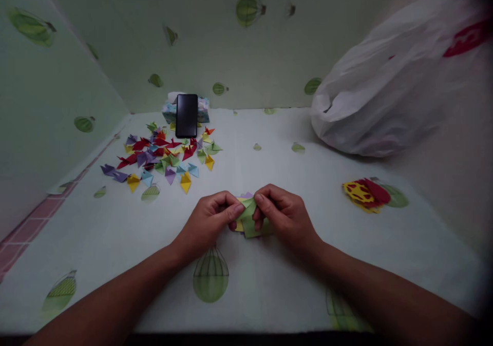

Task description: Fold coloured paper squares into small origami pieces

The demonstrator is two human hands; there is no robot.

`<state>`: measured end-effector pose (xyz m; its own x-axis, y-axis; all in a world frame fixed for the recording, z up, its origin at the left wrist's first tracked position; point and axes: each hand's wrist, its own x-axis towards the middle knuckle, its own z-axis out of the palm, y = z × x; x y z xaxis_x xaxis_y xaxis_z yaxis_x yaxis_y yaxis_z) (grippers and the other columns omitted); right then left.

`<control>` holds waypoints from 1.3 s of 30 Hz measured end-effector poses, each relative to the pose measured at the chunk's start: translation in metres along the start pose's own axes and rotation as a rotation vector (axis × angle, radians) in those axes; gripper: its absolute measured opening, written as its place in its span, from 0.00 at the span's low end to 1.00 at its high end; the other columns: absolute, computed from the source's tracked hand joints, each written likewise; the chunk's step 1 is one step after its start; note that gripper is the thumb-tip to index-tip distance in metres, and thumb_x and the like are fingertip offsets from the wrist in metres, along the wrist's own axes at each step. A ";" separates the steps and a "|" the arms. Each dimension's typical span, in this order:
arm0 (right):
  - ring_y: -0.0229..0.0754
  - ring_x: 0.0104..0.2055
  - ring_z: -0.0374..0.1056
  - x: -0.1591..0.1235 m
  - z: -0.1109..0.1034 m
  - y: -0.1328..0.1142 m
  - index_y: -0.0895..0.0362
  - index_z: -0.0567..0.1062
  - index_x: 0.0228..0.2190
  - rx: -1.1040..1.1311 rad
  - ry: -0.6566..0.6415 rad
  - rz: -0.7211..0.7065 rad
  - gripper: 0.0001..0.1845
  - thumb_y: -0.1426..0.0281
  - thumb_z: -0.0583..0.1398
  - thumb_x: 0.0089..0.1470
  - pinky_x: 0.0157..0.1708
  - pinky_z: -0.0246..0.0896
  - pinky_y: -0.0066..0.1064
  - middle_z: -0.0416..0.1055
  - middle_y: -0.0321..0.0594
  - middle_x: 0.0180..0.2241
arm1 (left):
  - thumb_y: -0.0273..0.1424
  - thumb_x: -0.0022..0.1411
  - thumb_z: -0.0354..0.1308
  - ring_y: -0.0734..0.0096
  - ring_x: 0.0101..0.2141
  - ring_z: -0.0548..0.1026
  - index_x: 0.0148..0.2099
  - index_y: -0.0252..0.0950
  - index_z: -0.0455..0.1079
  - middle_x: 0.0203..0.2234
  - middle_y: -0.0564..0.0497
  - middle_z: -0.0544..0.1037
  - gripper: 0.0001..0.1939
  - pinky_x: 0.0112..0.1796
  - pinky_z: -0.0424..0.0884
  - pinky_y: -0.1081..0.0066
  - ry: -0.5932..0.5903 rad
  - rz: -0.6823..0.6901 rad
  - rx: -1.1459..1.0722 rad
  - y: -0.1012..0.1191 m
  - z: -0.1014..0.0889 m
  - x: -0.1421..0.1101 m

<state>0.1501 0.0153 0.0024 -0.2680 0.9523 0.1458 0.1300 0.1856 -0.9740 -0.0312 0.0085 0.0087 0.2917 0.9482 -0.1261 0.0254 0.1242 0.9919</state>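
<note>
Both of my hands pinch a small folded piece of green paper [249,203] above the middle of the table. My left hand [217,213] grips its left end between thumb and forefinger. At the right end, my right hand [284,213] holds it with the fingers curled in. Just under the hands lies a small stack of coloured paper sheets [252,227], green on top, with yellow and purple edges showing. The fingers partly cover the stack and the folded piece.
Many folded paper figures [165,153] lie heaped at the back left. A black phone [187,116] leans on a tissue box [204,111] behind them. A large white plastic bag [370,94] stands at the back right. A red and yellow patterned item [365,193] lies on the right.
</note>
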 end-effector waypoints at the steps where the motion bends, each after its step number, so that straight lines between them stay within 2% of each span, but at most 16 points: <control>1: 0.33 0.19 0.68 0.000 0.000 0.000 0.57 0.70 0.26 0.006 0.000 0.001 0.14 0.65 0.56 0.62 0.22 0.64 0.25 0.70 0.32 0.19 | 0.34 0.61 0.61 0.78 0.23 0.66 0.30 0.33 0.69 0.19 0.57 0.69 0.11 0.28 0.63 0.76 -0.002 0.011 0.002 0.000 0.000 0.000; 6: 0.33 0.19 0.67 0.000 0.001 0.001 0.57 0.69 0.27 0.004 0.011 -0.016 0.13 0.66 0.56 0.62 0.22 0.64 0.25 0.70 0.32 0.20 | 0.34 0.61 0.60 0.77 0.23 0.66 0.30 0.33 0.69 0.19 0.57 0.69 0.11 0.27 0.64 0.76 0.012 0.049 0.029 0.001 0.002 0.000; 11: 0.33 0.20 0.68 -0.001 0.001 0.002 0.57 0.70 0.27 -0.053 0.002 -0.067 0.13 0.66 0.55 0.63 0.23 0.64 0.25 0.70 0.33 0.21 | 0.36 0.64 0.58 0.76 0.25 0.68 0.35 0.33 0.72 0.22 0.55 0.71 0.11 0.30 0.66 0.74 -0.017 0.026 0.038 0.004 0.004 -0.003; 18: 0.34 0.20 0.69 -0.002 0.004 0.003 0.57 0.70 0.27 0.008 -0.018 -0.045 0.13 0.65 0.56 0.63 0.23 0.65 0.26 0.71 0.33 0.21 | 0.34 0.61 0.59 0.76 0.24 0.67 0.30 0.33 0.71 0.19 0.56 0.70 0.10 0.29 0.65 0.74 0.011 0.038 0.057 0.001 0.004 -0.002; 24: 0.35 0.23 0.69 0.001 0.001 0.003 0.58 0.70 0.30 0.121 -0.114 0.033 0.13 0.62 0.57 0.61 0.24 0.64 0.27 0.71 0.34 0.21 | 0.32 0.61 0.59 0.76 0.23 0.66 0.28 0.34 0.70 0.19 0.56 0.68 0.10 0.27 0.62 0.75 0.056 0.105 0.205 0.002 0.004 -0.004; 30: 0.35 0.22 0.67 0.002 0.000 0.001 0.58 0.71 0.27 0.000 -0.152 0.029 0.12 0.63 0.59 0.59 0.23 0.61 0.27 0.70 0.34 0.20 | 0.31 0.63 0.58 0.75 0.25 0.66 0.27 0.34 0.71 0.21 0.54 0.69 0.11 0.29 0.61 0.74 0.065 0.220 0.403 0.001 0.004 -0.005; 34: 0.36 0.22 0.69 0.001 0.000 0.000 0.57 0.70 0.27 -0.012 -0.114 0.011 0.12 0.64 0.58 0.60 0.24 0.63 0.27 0.71 0.34 0.20 | 0.32 0.63 0.58 0.76 0.23 0.66 0.29 0.34 0.72 0.19 0.55 0.69 0.10 0.27 0.62 0.75 0.036 0.137 0.273 0.002 0.003 -0.004; 39: 0.35 0.20 0.68 0.002 0.000 0.002 0.56 0.69 0.26 0.040 -0.016 0.064 0.13 0.63 0.58 0.59 0.23 0.63 0.27 0.71 0.34 0.20 | 0.40 0.69 0.50 0.74 0.25 0.70 0.30 0.33 0.71 0.21 0.53 0.71 0.20 0.31 0.65 0.72 -0.012 0.047 0.140 0.004 0.001 -0.003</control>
<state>0.1494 0.0174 0.0010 -0.2755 0.9579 0.0805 0.1090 0.1143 -0.9874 -0.0312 0.0056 0.0129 0.3074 0.9481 -0.0806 0.1441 0.0374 0.9889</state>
